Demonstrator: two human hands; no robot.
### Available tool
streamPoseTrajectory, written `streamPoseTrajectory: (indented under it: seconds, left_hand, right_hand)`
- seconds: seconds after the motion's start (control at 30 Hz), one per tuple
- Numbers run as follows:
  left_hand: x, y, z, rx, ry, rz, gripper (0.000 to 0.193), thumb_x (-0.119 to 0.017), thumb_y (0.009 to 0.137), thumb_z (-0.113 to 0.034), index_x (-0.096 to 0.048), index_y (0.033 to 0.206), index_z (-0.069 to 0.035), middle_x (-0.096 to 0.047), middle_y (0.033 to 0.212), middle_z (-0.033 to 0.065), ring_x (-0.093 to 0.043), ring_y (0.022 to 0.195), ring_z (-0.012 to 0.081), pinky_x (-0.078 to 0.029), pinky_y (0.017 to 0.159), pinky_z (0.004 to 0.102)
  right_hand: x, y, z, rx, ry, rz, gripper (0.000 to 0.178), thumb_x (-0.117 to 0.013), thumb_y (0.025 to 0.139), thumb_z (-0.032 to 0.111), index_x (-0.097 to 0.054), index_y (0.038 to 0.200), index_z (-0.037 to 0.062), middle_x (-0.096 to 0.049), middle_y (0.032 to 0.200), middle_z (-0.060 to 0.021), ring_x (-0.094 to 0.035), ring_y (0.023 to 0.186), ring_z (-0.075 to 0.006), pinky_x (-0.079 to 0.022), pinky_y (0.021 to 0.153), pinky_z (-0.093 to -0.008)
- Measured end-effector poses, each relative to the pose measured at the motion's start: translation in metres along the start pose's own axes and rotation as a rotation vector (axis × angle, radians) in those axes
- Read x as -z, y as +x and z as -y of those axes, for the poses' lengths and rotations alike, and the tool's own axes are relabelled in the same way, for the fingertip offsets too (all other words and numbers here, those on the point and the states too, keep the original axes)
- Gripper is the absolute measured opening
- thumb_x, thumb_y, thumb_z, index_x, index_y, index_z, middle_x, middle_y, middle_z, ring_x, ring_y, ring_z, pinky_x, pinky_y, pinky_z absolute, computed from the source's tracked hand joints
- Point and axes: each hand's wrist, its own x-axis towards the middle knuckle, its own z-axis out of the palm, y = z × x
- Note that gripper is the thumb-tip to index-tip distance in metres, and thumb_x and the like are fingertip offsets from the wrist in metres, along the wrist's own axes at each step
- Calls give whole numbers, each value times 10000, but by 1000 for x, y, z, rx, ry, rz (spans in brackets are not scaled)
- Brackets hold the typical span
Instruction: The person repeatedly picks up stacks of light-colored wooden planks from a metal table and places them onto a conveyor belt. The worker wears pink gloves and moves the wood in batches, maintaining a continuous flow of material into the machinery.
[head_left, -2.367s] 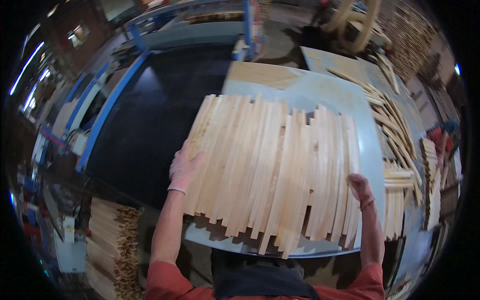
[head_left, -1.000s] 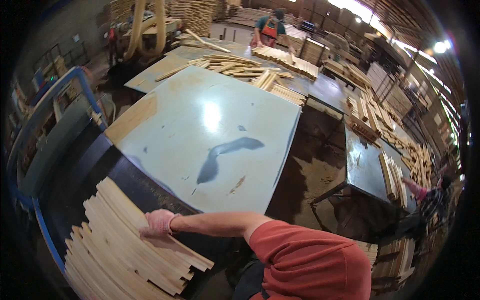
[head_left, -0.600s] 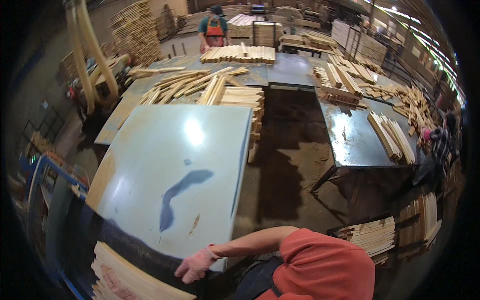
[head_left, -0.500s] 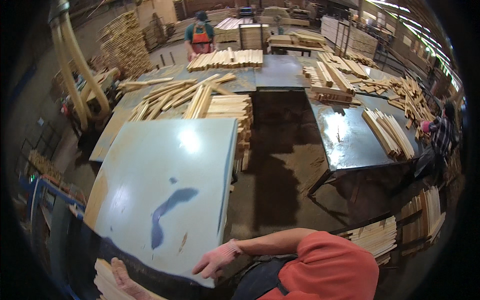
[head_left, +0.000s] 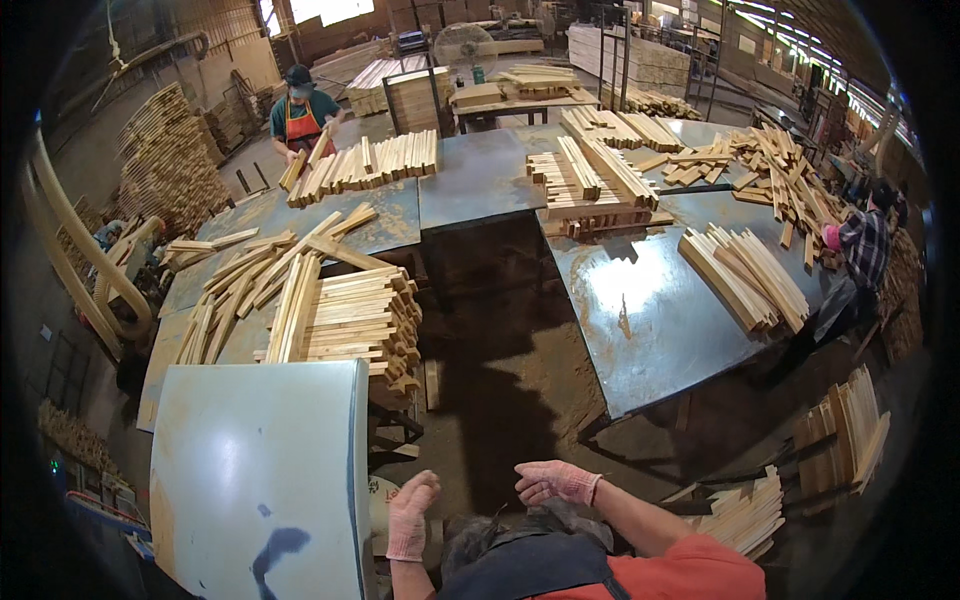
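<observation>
My left hand (head_left: 410, 515), in a pale pink work glove, is raised in front of my body beside the right edge of a pale blue-grey tabletop (head_left: 270, 450). Its fingers are loosely bent, and I see nothing in them. Across from it, my right hand (head_left: 555, 483), gloved the same way, points inward over the floor with half-curled fingers and holds nothing. A gap separates the two hands. Just beyond the tabletop lies a stack of wooden strips (head_left: 350, 325), with loose strips (head_left: 240, 285) strewn to its left.
A dark metal table (head_left: 650, 300) at the right bears a bundle of strips (head_left: 745, 275). Behind it stands a person in a checked shirt (head_left: 865, 245). Another person in an orange apron (head_left: 305, 120) handles strips at the far left. More strips (head_left: 745, 515) lie near my right elbow.
My left hand has left the wooden strips at the lower left, and my right hand has come off the tabletop corner. Both are now before my body. The view has shifted up and right.
</observation>
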Motion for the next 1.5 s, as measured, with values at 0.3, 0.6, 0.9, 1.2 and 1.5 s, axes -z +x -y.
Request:
streamPoseTrajectory:
  seconds: [0.3, 0.6, 0.9, 1.2, 1.5]
  left_hand:
    - [-22, 224, -19, 198, 168, 19, 426, -707, 1017, -192, -671, 1379, 30, -736, 1252, 100, -689, 1120, 185, -525, 1000, 308]
    - [-143, 480, -95, -16, 814, 296, 582, -643, 1004, -380, -619, 1450, -7, -658, 1453, 196, -601, 1383, 320, -451, 1159, 374]
    - [-203, 653, -72, 122, 847, 528, 596, -673, 1020, -399, -607, 1471, -15, -669, 1449, 146, -604, 1364, 260, -452, 1143, 348]
    - [-238, 835, -86, 367, 530, 231, 455, -722, 980, -321, -722, 1314, -12, -727, 1112, 33, -637, 1000, 142, -516, 920, 313]
    - [-240, 1032, -120, 311, 300, -93, 344, -742, 965, -342, -670, 1095, -31, -582, 902, -19, -499, 814, 109, -442, 726, 305]
  right_hand:
    - [60, 101, 109, 49, 98, -267, 431, -746, 1021, 293, -608, 1327, 23, -718, 1126, -156, -727, 921, -263, -630, 829, -437]
    - [81, 161, 339, 292, -21, -407, 455, -770, 979, 305, -640, 1331, 47, -705, 1109, -137, -719, 916, -258, -621, 793, -402]
    - [125, 270, 481, 214, 130, -361, 363, -719, 1033, 285, -630, 1303, 60, -700, 1097, -135, -711, 914, -267, -620, 790, -432]
    - [174, 372, 716, 222, 186, -98, 194, -679, 1035, 240, -557, 908, 158, -574, 829, -3, -553, 697, -141, -522, 650, -325]
    - [159, 489, 900, 97, -137, -236, 448, -726, 1023, 346, -628, 1345, 51, -715, 1092, -102, -718, 907, -230, -626, 817, -407]
